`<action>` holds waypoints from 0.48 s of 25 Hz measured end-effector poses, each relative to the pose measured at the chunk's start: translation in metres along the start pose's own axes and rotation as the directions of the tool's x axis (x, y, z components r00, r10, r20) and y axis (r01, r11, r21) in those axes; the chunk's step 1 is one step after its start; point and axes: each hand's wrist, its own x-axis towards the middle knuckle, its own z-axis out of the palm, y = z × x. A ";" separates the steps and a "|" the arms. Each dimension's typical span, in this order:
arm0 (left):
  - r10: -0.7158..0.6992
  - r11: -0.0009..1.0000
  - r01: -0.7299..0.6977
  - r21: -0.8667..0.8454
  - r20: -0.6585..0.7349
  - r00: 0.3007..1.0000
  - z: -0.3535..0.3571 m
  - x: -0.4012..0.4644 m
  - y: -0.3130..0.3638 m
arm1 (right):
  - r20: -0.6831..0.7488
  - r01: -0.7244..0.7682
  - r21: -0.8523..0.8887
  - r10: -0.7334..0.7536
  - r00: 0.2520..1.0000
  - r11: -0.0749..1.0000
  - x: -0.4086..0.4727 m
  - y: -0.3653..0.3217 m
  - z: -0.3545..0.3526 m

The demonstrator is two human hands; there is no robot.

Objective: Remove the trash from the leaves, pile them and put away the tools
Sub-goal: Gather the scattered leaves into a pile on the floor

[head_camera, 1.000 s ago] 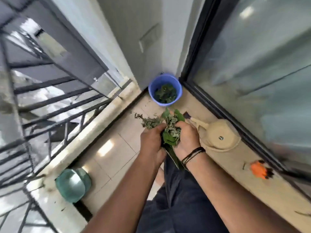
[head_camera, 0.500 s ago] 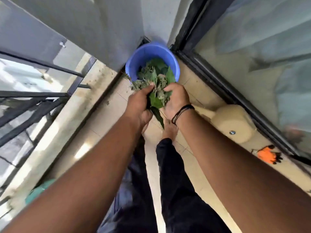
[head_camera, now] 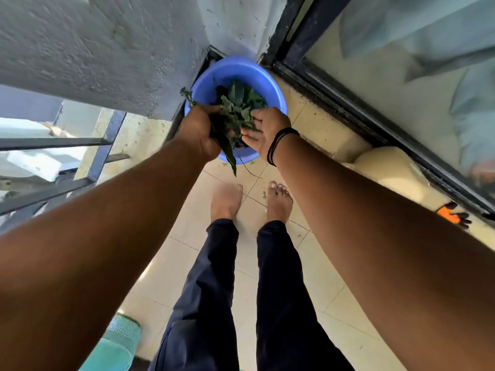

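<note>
A blue plastic basin (head_camera: 257, 73) stands in the balcony corner with green leaves inside. Over its near rim I hold a bunch of green and dried leaves (head_camera: 235, 113) between both hands. My left hand (head_camera: 199, 129) grips the bunch from the left, and a long leaf hangs down below it. My right hand (head_camera: 265, 129), with a black band at the wrist, presses against the bunch from the right, fingers fairly straight and spread. The basin's near side is hidden behind my hands.
A beige dustpan (head_camera: 388, 170) lies along the sliding glass door's track (head_camera: 348, 103) at right, an orange-and-black glove (head_camera: 452, 214) beyond it. A teal container (head_camera: 117, 344) sits at lower left by the metal railing (head_camera: 101, 148). My bare feet stand on the tiled floor (head_camera: 187, 236).
I stepped closer to the corner and carried the leaf bunch forward, from near the dustpan to above the blue basin. My right hand's fingers have loosened against the bunch.
</note>
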 end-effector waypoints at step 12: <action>0.215 0.961 -0.169 -0.217 0.207 0.955 0.017 -0.183 0.054 | 0.097 0.014 0.037 -0.018 0.995 0.999 -0.086 -0.004 -0.010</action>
